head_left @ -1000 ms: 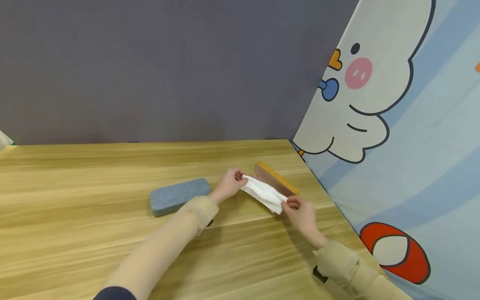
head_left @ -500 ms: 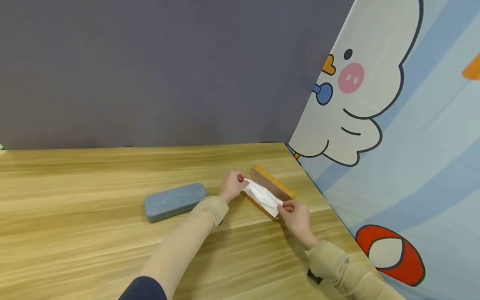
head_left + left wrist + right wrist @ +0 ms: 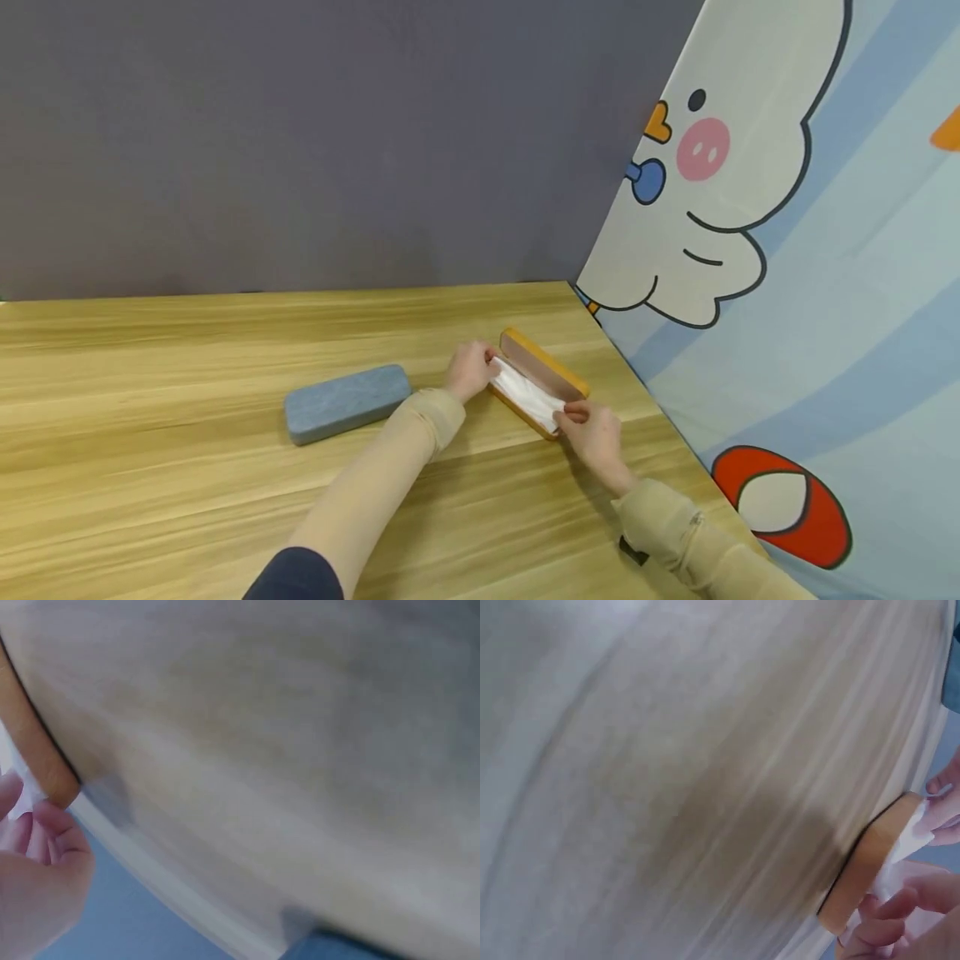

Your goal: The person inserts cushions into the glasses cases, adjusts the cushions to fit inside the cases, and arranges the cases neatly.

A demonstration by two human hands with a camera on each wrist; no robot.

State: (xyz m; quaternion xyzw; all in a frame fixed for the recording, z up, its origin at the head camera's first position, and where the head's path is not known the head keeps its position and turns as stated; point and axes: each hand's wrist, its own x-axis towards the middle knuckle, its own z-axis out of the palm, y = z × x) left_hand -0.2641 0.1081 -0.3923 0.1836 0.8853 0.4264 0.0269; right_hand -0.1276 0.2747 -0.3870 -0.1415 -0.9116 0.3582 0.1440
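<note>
An orange glasses case [image 3: 546, 364] stands with its lid raised towards the back right of the table. Inside its base lies a white cloth [image 3: 528, 397], stretched along the length of the case. My left hand [image 3: 470, 369] pinches the cloth's far left end at the case's rim. At the near right end, my right hand [image 3: 594, 435] pinches the other end between thumb and fingers. Both wrist views show the case's orange outer wall [image 3: 877, 859] beside the fingers. Whatever lies beneath the cloth is hidden.
A closed blue case [image 3: 347, 403] rests left of my left hand, partly behind the left forearm. The wooden table [image 3: 187, 483] meets a grey panel [image 3: 300, 150] at the back and a cartoon-printed cloth [image 3: 825, 350] on the right.
The cloth, held above the case a second ago, has come down into its base and lies flatter. Both hands have lowered with it. The blue case stays on the table.
</note>
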